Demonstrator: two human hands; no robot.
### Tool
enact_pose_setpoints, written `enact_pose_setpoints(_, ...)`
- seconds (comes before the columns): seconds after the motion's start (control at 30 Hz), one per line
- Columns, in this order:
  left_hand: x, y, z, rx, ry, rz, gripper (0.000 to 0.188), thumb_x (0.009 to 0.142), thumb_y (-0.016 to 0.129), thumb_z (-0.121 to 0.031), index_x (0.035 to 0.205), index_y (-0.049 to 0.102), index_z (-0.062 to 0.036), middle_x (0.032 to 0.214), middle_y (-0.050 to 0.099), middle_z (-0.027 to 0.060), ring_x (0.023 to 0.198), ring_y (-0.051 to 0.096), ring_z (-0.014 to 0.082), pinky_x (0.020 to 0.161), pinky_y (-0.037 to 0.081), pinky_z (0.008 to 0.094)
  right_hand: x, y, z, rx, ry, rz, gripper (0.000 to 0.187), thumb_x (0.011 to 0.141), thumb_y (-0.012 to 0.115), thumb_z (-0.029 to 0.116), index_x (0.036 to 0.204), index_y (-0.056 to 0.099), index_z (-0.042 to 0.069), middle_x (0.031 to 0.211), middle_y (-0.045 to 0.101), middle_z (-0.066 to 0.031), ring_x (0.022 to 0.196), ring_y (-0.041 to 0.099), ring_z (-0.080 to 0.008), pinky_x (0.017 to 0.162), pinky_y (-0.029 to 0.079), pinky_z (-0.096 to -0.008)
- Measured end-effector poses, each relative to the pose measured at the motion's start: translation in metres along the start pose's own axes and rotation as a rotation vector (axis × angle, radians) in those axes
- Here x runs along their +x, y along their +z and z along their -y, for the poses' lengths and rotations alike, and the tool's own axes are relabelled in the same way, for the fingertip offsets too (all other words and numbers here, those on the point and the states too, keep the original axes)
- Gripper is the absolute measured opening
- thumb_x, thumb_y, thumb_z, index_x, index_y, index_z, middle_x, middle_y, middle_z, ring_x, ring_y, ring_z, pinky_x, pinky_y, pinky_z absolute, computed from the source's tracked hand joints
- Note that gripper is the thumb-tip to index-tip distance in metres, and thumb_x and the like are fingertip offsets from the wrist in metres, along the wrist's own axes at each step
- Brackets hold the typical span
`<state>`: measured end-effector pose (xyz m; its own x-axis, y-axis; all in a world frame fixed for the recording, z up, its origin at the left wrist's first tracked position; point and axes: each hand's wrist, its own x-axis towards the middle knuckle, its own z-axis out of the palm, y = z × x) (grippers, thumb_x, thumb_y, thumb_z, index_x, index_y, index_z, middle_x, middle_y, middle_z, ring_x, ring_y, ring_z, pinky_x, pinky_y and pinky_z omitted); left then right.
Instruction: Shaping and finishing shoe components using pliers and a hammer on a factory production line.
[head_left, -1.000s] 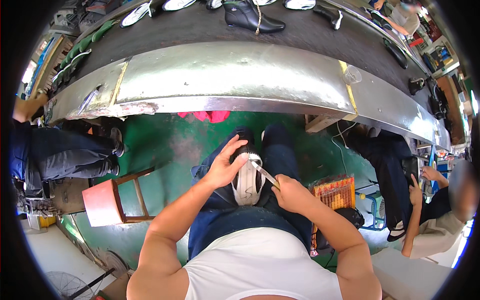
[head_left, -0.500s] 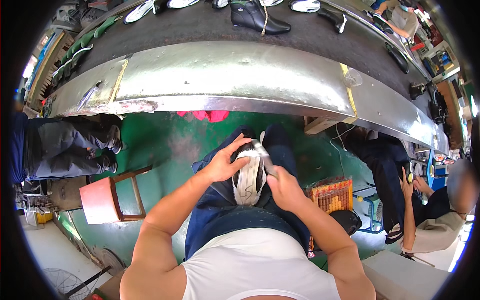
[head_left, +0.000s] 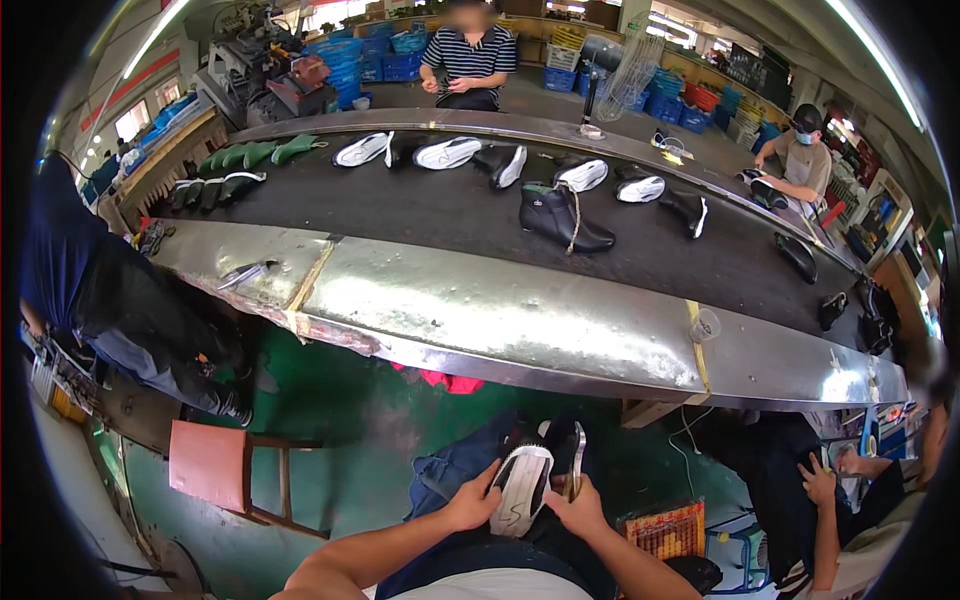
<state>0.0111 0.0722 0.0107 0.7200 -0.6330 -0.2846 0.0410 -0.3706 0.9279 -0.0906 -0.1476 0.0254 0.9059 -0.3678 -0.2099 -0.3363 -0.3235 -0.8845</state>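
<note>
In my lap lies a shoe, its white sole facing up with a dark mark drawn near the heel. My left hand is closed on the shoe's left side. Beside its right edge, my right hand grips a slim, shiny metal hand tool that points up and away from me. I cannot make out the tool's exact kind. Dark upper material shows past the toe, partly hidden by the sole.
Ahead runs a dark conveyor belt with a metal edge, carrying several shoes and a black ankle boot. A clear cup stands on the edge. Left is a pink-seated stool. Co-workers sit across and at right; another stands left.
My view has tilted upward, showing more of the belt. The metal tool has left the shoe's toe for its right side. My left hand has slid from the toe down the left side.
</note>
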Motion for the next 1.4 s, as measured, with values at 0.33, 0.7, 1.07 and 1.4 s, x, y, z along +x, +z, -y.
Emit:
enact_pose_setpoints(0.33, -0.010, -0.001, -0.024, -0.311, 0.002, 0.266, 0.102, 0.083, 0.063, -0.006, 0.159, -0.006, -0.0081, 0.158, 0.028, 0.0219, 0.144, 0.034, 0.0266, 0.116, 0.028, 0.0315, 0.009, -0.004, -0.006, 0.217, 0.171, 0.343, 0.049, 0.081, 0.081, 0.023, 0.114, 0.055, -0.003, 0.091, 0.066, -0.0088, 0.074, 0.065, -0.0156, 0.066, 0.054, -0.0306)
enact_pose_setpoints(0.7, -0.002, -0.076, -0.090, 0.564, 0.718, -0.117, 0.114, 0.074, 0.083, -0.014, 0.155, 0.005, 0.0038, 0.150, 0.035, 0.0311, 0.133, 0.045, 0.0442, 0.111, 0.037, 0.0468, 0.019, -0.081, 0.096, 0.776, -0.017, 0.539, 0.063, 0.072, 0.079, 0.006, 0.127, 0.049, 0.002, 0.132, 0.058, -0.0209, 0.114, 0.060, -0.0212, 0.067, 0.054, -0.0312)
enact_pose_setpoints(1.07, 0.025, -0.134, -0.139, 1.095, 1.285, -0.340, 0.097, 0.073, 0.064, 0.005, 0.154, 0.012, -0.0059, 0.141, 0.044, 0.0331, 0.122, 0.051, 0.0529, 0.104, 0.033, 0.0698, 0.018, -0.068, 0.148, 0.600, -0.391, 0.418, 0.083, 0.067, 0.094, 0.024, 0.131, 0.047, 0.000, 0.124, 0.060, -0.0071, 0.109, 0.056, -0.0116, 0.092, 0.047, -0.0284)
enact_pose_setpoints(1.4, 0.030, -0.173, -0.184, 1.295, 1.353, -0.217, 0.070, 0.083, 0.056, 0.010, 0.145, 0.026, -0.0030, 0.137, 0.051, 0.0289, 0.119, 0.055, 0.0503, 0.106, 0.033, 0.0692, 0.023, -0.081, 0.140, 0.421, -0.411, 0.435, 0.069, 0.077, 0.088, 0.028, 0.129, 0.049, 0.002, 0.111, 0.059, -0.0039, 0.091, 0.058, -0.0109, 0.079, 0.049, -0.0278)
